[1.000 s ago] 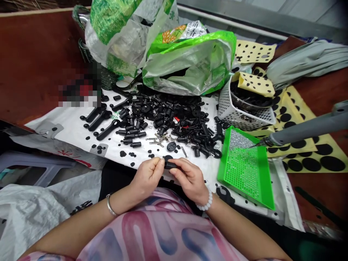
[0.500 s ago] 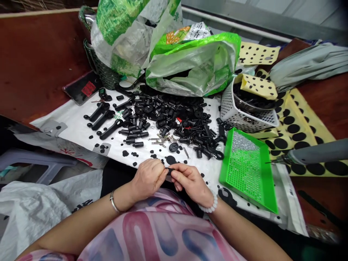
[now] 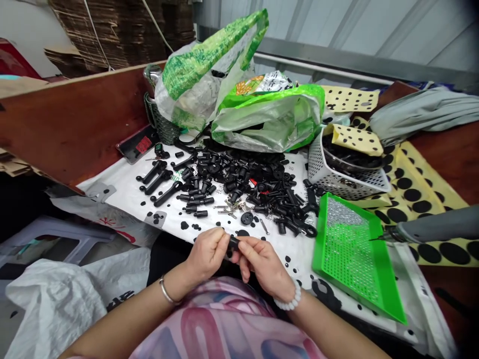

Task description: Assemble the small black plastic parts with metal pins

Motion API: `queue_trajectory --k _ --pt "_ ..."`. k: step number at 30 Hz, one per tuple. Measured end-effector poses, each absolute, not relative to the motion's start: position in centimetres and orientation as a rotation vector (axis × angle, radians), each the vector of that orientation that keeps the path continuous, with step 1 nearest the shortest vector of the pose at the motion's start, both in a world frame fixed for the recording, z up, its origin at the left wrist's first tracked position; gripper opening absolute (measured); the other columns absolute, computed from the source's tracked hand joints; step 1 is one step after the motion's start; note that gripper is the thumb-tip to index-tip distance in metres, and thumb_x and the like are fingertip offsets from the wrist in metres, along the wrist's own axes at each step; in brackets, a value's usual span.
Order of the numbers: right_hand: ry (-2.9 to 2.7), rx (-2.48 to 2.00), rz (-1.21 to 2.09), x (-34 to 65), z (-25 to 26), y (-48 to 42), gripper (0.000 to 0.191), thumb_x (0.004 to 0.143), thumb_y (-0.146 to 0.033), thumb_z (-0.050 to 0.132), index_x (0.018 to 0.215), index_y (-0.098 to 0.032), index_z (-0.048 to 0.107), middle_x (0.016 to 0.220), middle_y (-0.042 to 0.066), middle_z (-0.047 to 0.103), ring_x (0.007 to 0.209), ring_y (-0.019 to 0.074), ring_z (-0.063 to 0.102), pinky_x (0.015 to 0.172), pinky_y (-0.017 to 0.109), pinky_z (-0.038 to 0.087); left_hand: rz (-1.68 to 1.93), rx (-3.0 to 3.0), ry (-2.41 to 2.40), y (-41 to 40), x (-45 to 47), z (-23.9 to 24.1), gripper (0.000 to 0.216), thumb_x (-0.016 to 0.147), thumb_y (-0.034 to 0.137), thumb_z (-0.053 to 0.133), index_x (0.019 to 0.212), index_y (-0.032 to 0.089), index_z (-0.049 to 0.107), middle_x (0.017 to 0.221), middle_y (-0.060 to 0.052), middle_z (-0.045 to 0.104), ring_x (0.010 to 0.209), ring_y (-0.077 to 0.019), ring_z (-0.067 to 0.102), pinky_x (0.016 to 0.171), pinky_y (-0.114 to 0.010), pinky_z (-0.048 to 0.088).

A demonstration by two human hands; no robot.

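Black part (image 3: 233, 243): showing more of its barrel than half a second ago, lying between the hands near the front edge of the counter (image 3: 123, 198).
Left hand (image 3: 207, 255): closing thumb and fingers tightly on one end.
Right hand (image 3: 264, 262): pinching the other end between thumb and forefinger, lower fingers curling loosely.
Pinch: steadying one end while keeping the other in line is probably what is preventing a slip.
Metal strips (image 3: 224, 209): lying loose beyond, near a black disc (image 3: 247, 218).
Green tray (image 3: 391, 284): resting rightward, a driver (image 3: 430, 225) appearing over its rim.
Parts pile (image 3: 232, 172): spreading behind the strips.
White basket (image 3: 342, 183): standing farther back.
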State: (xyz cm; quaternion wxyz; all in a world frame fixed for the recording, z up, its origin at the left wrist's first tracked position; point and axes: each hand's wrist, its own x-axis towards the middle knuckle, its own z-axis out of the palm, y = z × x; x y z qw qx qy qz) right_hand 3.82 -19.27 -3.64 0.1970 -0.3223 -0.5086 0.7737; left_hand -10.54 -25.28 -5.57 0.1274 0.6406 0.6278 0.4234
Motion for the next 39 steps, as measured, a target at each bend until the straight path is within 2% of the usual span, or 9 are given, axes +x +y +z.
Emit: queue_trajectory --k 4,8,13,18,24,27,30,35,39 --pt "-1.539 -0.888 2.081 3.9 -3.3 -18.9 0.045 0.082 -0.048 0.054 0.113 -0.015 0.053 0.071 0.001 0.062 0.037 0.0038 0.044 0.038 0.018 0.035 1.319 1.646 1.968 -25.9 -13.2 -5.2 0.031 0.091 0.026 0.032 0.061 0.02 0.035 0.056 0.004 0.037 0.052 -0.0101 0.039 0.052 -0.023 0.032" --pt "-1.584 -0.918 2.009 4.8 -3.9 -18.6 0.04 0.085 -0.046 0.051 0.11 -0.015 0.056 0.073 0.002 0.062 0.038 0.003 0.044 0.04 0.018 0.032 1.275 1.454 2.398 -27.3 -18.0 -4.8 0.031 0.09 0.03 0.034 0.062 0.019 0.04 0.054 0.003 0.038 0.052 -0.0107 0.04 0.054 -0.023 0.032" --pt "-1.621 -0.919 2.001 5.0 -4.1 -18.5 0.038 0.084 -0.046 0.052 0.104 -0.014 0.059 0.069 0.001 0.061 0.039 0.0031 0.043 0.04 0.018 0.031 0.732 1.316 2.799 -27.6 -21.6 -4.0 0.034 0.09 0.035 0.032 0.065 0.018 0.049 0.06 -0.001 0.055 0.058 -0.0137 0.052 0.055 -0.024 0.03" --pt "-1.63 -0.902 1.999 4.4 -3.6 -18.6 0.036 0.084 -0.044 0.052 0.104 -0.014 0.059 0.07 0.001 0.061 0.04 0.0033 0.043 0.04 0.018 0.03 0.145 1.324 2.875 -25.5 -21.2 -3.1 0.041 0.09 0.041 0.027 0.072 0.019 0.057 0.07 -0.008 0.065 0.063 -0.0222 0.06 0.051 -0.027 0.027" --pt "-1.689 -0.917 1.889 5.2 -2.7 -17.5 0.036 0.084 -0.042 0.05 0.104 -0.014 0.06 0.07 0.0 0.06 0.041 0.0028 0.041 0.04 0.018 0.032 0.062 1.362 2.842 -25.2 -21.3 -2.8 0.04 0.089 0.042 0.028 0.076 0.02 0.058 0.07 -0.008 0.064 0.059 -0.0218 0.056 0.05 -0.026 0.026" --pt "-1.796 -0.966 1.652 6.7 -1.7 -15.8 0.034 0.084 -0.038 0.051 0.107 -0.015 0.06 0.07 0.001 0.061 0.044 0.0039 0.043 0.042 0.019 0.035 0.189 1.287 2.898 -25.8 -22.1 -3.3 0.03 0.085 0.041 0.037 0.073 0.022 0.056 0.055 -0.002 0.054 0.05 -0.0183 0.046 0.049 -0.024 0.025" --pt "-1.94 -1.024 1.234 9.1 -0.6 -13.6 0.033 0.082 -0.035 0.054 0.108 -0.015 0.061 0.073 0.002 0.063 0.05 0.0065 0.047 0.047 0.021 0.041 0.416 1.16 2.933 -26.2 -22.8 -3.8 0.024 0.082 0.037 0.041 0.067 0.023 0.054 0.047 0.001 0.044 0.047 -0.0165 0.039 0.048 -0.023 0.026" --pt "-2.079 -1.182 0.69 12.7 0.2 -9.3 0.029 0.084 -0.03 0.053 0.106 -0.014 0.063 0.08 0.005 0.065 0.065 0.0131 0.057 0.062 0.028 0.047 0.706 1.18 2.981 -26.0 -21.7 -3.9 0.022 0.083 0.034 0.039 0.069 0.023 0.053 0.049 0.002 0.044 0.05 -0.0158 0.042 0.049 -0.022 0.028" --pt "-2.417 -1.356 0.281 13.2 0.6 -6.8 0.021 0.085 -0.022 0.051 0.099 -0.015 0.065 0.089 0.007 0.065 0.081 0.0184 0.059 0.073 0.031 0.044 0.772 1.309 2.932 -24.6 -19.8 -3.3 0.021 0.082 0.032 0.043 0.067 0.022 0.053 0.048 0.003 0.043 0.049 -0.0136 0.04 0.049 -0.02 0.026"
